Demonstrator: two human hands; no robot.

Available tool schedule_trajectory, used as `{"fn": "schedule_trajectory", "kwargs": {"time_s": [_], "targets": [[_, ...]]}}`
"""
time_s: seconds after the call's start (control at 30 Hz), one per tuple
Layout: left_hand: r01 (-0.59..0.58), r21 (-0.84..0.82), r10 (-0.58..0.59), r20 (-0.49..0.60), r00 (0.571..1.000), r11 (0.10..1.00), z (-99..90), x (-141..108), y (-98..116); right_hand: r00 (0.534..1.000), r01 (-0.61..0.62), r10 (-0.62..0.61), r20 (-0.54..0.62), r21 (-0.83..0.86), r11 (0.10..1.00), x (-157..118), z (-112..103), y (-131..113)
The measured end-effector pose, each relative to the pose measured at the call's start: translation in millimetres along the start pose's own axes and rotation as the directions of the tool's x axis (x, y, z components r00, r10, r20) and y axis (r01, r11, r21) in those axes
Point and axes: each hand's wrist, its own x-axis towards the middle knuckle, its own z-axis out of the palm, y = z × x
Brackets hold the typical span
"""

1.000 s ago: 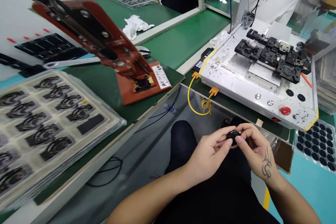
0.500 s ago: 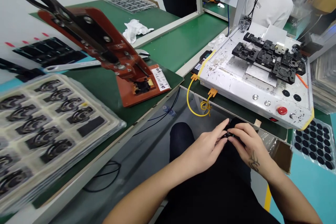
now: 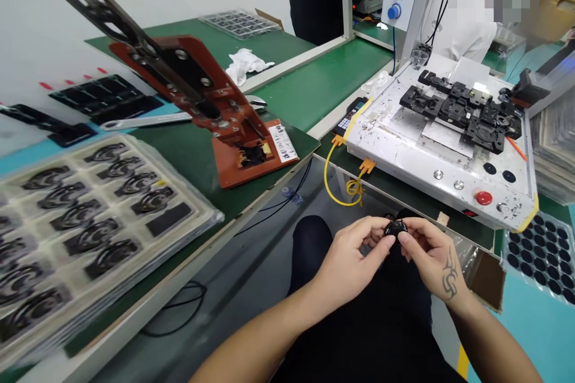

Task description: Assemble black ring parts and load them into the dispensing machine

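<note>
Between my two hands, above my lap, is a small glossy black rounded part (image 3: 396,228); its exact kind I cannot make out. My left hand (image 3: 359,251) pinches its left side with thumb and fingertips. On the other side, my right hand (image 3: 426,248) grips it the same way, both thumbs pressed on the near face. Beyond the hands stands a white machine (image 3: 395,155) with black fixtures (image 3: 462,108) on its top. To the left, a tray (image 3: 179,188) holds several black curved parts in its pockets.
A reddish-brown toggle press (image 3: 233,167) stands on the left green bench, a wrench (image 3: 148,121) behind it. At right lies a sheet of black discs (image 3: 539,251). Yellow cable (image 3: 332,194) hangs off the machine's front. Two people work across the benches, one in black (image 3: 314,0).
My hands have turned the black part so its glossy face shows more, with both thumbs now on it. My view has shifted slightly. The person in black now shows more of the hands.
</note>
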Motion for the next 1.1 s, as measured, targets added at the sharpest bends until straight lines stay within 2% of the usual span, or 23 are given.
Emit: {"fn": "schedule_trajectory", "kwargs": {"time_s": [0.1,0.27,0.5,0.67,0.73,0.8,0.83,0.87,0.9,0.93,0.97,1.03,1.07,1.1], "targets": [[-0.035,0.07,0.036,-0.015,0.999,0.997,-1.0,0.4,3.7,1.0,0.02,-0.02,-0.005,-0.005,1.0,0.2,-0.5,-1.8],[-0.036,0.077,0.039,-0.032,0.999,0.996,1.4,-1.5,3.2,0.997,0.068,-0.068,-0.027,-0.017,0.998,1.3,2.9,-0.3],[-0.133,0.179,0.146,-0.062,0.987,0.975,-1.7,-1.2,-1.0,0.985,0.171,-0.172,0.007,-0.167,0.971,1.8,4.8,-4.4],[-0.155,0.2,0.173,-0.075,0.982,0.967,5.0,-8.9,0.4,0.989,0.146,-0.149,0.007,-0.225,0.963,2.3,-0.5,6.4],[-0.178,0.222,0.199,-0.073,0.977,0.959,-3.2,-9.2,-1.3,0.99,0.139,-0.134,0.04,-0.23,0.963,8.0,-2.7,20.1],[-0.171,0.33,0.243,-0.19,0.951,0.928,-31.5,-11.4,-1.2,0.981,0.158,-0.14,0.134,-0.135,0.978,14.9,-4.5,35.2],[-0.13,0.419,0.275,-0.309,0.91,0.899,-54.5,-15.9,0.7,0.977,0.152,-0.135,0.164,-0.101,0.983,17.5,-6.1,42.1],[-0.041,0.517,0.314,-0.453,0.835,0.855,-83.0,-23.8,3.9,0.976,0.136,-0.117,0.183,-0.092,0.986,19.0,-8.3,48.6],[0.104,0.595,0.358,-0.604,0.712,0.797,-115.7,-35.5,8.0,0.978,0.107,-0.084,0.191,-0.116,0.987,19.6,-11.3,54.6],[0.288,0.618,0.387,-0.724,0.571,0.731,-150.9,-50.8,12.3,0.981,0.07,-0.039,0.189,-0.161,0.984,19.7,-14.9,60.5],[0.493,0.571,0.388,-0.816,0.429,0.656,-186.6,-69.2,16.4,0.984,0.028,0.01,0.18,-0.21,0.977,19.6,-18.7,66.5],[0.852,0.281,0.261,-0.949,0.178,0.441,-251.0,-110.6,21.2,0.982,-0.046,0.093,0.164,-0.269,0.962,21.0,-24.8,79.1],[0.902,0.173,0.202,-0.974,0.099,0.395,-276.4,-131.0,21.2,0.981,-0.069,0.114,0.158,-0.268,0.961,23.1,-26.5,85.4],[0.925,0.095,0.15,-0.988,0.042,0.367,-296.1,-149.5,19.3,0.979,-0.084,0.128,0.159,-0.259,0.962,26.4,-26.8,91.2]]}}
